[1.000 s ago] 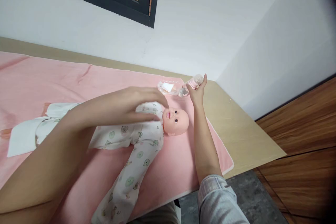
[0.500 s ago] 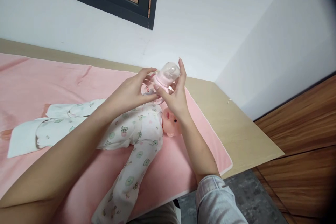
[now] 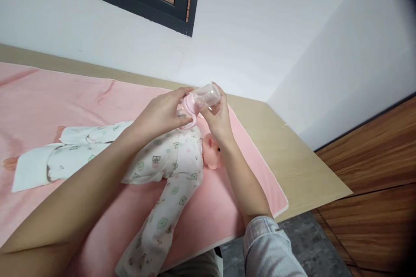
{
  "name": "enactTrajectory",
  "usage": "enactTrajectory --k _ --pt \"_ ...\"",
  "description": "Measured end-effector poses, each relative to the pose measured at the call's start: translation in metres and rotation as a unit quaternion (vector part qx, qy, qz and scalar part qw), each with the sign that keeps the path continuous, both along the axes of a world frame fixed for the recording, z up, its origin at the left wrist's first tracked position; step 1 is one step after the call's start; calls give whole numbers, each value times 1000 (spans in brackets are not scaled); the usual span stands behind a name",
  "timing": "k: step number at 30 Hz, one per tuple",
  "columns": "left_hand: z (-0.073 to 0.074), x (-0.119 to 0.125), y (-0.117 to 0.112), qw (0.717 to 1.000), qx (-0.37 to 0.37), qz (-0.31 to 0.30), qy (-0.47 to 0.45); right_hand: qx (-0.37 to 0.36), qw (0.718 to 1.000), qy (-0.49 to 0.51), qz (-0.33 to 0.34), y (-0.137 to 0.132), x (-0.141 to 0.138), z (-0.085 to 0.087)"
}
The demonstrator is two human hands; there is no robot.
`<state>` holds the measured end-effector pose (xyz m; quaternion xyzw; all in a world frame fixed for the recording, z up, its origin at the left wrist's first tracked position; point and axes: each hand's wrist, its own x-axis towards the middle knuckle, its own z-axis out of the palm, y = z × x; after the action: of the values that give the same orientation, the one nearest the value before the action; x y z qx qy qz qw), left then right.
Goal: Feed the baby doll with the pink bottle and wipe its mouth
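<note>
A baby bottle (image 3: pixel 189 104) with a pink collar and a pink loop handle is held over the doll's upper chest, tilted to the right. My left hand (image 3: pixel 164 110) is closed around its body from the left, covering most of it. The clear cap (image 3: pixel 211 93) at the bottle's top is gripped between the fingers and thumb of my right hand (image 3: pixel 220 119). Below lies a baby doll (image 3: pixel 173 156) on its back in white patterned clothes. Its head (image 3: pixel 212 149) points right, partly behind my right wrist.
A pink blanket (image 3: pixel 214 207) lies under the doll on a tan tabletop (image 3: pixel 276 147). Behind the table are a white wall (image 3: pixel 247 30) and a dark-framed window (image 3: pixel 182 13). Wood-grain panels (image 3: pixel 373 173) stand at the right, beyond the table's corner.
The clear cap has tipped to the right and shows more of its length beyond the pink collar. My right hand has dropped slightly, its fingers closing more around the cap.
</note>
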<state>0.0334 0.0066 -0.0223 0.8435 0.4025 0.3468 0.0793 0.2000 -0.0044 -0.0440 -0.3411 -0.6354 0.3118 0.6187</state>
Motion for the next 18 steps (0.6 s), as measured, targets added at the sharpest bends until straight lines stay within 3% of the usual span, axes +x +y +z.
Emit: enactTrajectory --k 4,7,10,13,18 --pt "-5 -5 13 999 10 33 39 8 998 15 -62 18 29 1" --pt "-5 -17 27 995 1 72 64 7 989 15 -144 41 65 -11" --pt "-2 -33 38 990 -23 114 81 -34 964 -14 -262 66 103 -36" --pt "-2 -54 50 983 -65 150 87 -135 923 -79 -351 79 133 -67" --pt "-13 -90 80 965 -130 209 94 -245 860 -206 -396 81 152 -111"
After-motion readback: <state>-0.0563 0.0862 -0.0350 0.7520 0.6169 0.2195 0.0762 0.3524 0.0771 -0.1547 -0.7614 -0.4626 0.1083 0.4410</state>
